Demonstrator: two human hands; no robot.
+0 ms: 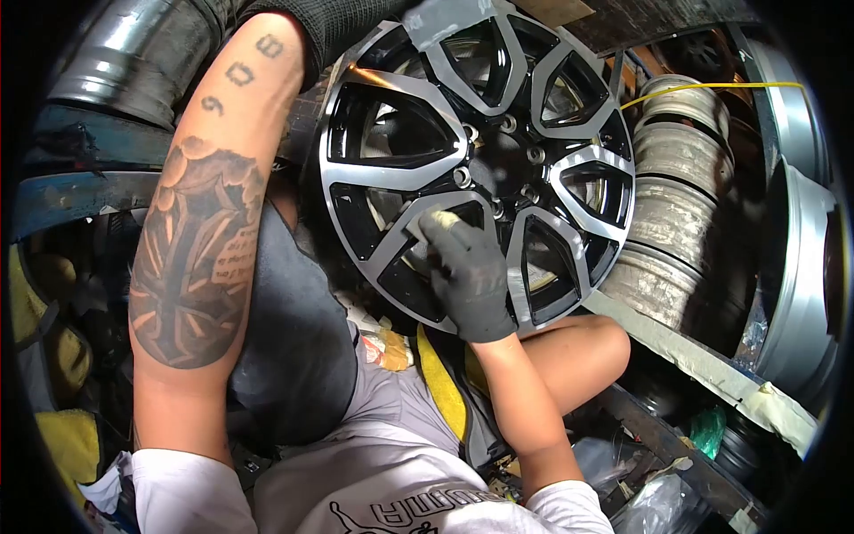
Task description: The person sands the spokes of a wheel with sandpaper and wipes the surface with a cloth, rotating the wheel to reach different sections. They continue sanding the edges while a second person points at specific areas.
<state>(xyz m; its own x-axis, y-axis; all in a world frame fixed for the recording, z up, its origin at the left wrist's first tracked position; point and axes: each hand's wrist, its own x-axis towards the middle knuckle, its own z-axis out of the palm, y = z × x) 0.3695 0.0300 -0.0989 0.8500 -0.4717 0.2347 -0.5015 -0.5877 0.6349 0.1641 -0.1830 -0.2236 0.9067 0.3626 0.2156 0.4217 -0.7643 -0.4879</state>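
Note:
A black and silver alloy wheel [378,169] with a multi-spoke face lies tilted in front of me, over my lap. My right hand [467,276], in a dark grey glove with pale worn fingertips, rests on a lower spoke. Its fingers are bent and pressed together over a small grey folded piece [416,230] that looks like sandpaper. My left hand [356,22], in a black knit glove, is at the wheel's upper left edge; its fingers are out of sight. A grey sheet [447,20] lies over the top of the rim.
Worn bare metal rims [672,169] are stacked on the right, beside another silver rim [796,276]. A yellow cord [712,86] crosses above that stack. A metal drum-like rim [133,62] sits at upper left. Yellow-and-grey cloth [442,378] lies by my lap, and plastic scraps [663,507] are at lower right.

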